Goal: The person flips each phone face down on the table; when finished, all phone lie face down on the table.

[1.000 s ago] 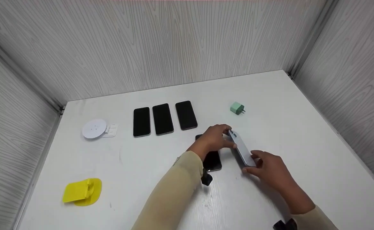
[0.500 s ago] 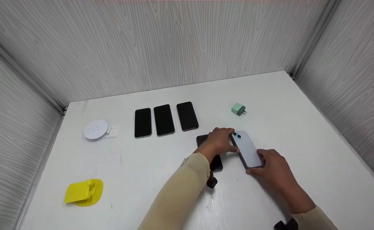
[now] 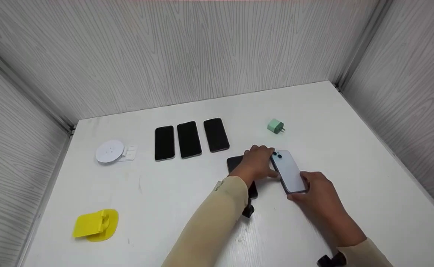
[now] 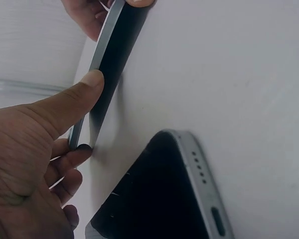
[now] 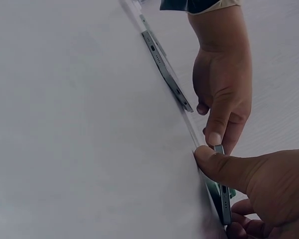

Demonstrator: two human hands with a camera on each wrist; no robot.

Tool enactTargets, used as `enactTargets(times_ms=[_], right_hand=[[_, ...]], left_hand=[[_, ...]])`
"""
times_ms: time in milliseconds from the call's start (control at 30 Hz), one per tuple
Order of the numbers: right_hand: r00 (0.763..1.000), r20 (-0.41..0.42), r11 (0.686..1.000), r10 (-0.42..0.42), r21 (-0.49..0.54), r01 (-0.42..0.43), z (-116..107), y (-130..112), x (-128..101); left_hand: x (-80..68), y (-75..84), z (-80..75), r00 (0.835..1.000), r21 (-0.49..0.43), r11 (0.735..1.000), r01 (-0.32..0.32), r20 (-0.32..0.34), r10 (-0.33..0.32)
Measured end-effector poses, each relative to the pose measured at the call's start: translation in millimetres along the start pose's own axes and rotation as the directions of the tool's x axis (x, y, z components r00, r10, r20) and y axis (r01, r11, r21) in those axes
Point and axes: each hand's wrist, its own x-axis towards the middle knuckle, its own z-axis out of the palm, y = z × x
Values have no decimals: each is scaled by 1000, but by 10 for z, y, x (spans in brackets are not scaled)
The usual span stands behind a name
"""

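Note:
A pale blue smartphone (image 3: 290, 171), back and twin camera lenses facing up, is held by both hands at the right of the table. My left hand (image 3: 256, 163) grips its far left part, thumb on the side edge and fingers at the camera end. The near end is pinched by my right hand (image 3: 319, 191), thumb at the bottom corner and fingers on the right side. In the left wrist view the phone's dark screen (image 4: 120, 47) slants over the table. Another smartphone (image 3: 234, 162) lies screen up beneath my left wrist, partly hidden by it.
Three black-screened phones (image 3: 189, 139) lie in a row at the back. A green plug adapter (image 3: 275, 126) sits behind the hands. To the left are a white round-topped stand (image 3: 109, 151) and a yellow folding stand (image 3: 95, 225). Panel walls (image 3: 202, 52) enclose the table.
The pale blue phone has tipped from nearly on edge to flatter, its back now turned upward. Both hands have shifted slightly right with it, keeping their hold.

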Motion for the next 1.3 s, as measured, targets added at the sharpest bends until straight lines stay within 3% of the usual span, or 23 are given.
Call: enactTargets(times_ms=[333, 1300], right_hand=[[1000, 0, 1000, -4, -3, 4, -2, 11, -16], [1000, 6, 999, -25, -34, 25, 6, -28, -35]], left_hand=[[1, 6, 57, 998, 88, 996, -31, -57, 36], [-61, 18, 110, 995, 197, 979, -42, -86, 60]])
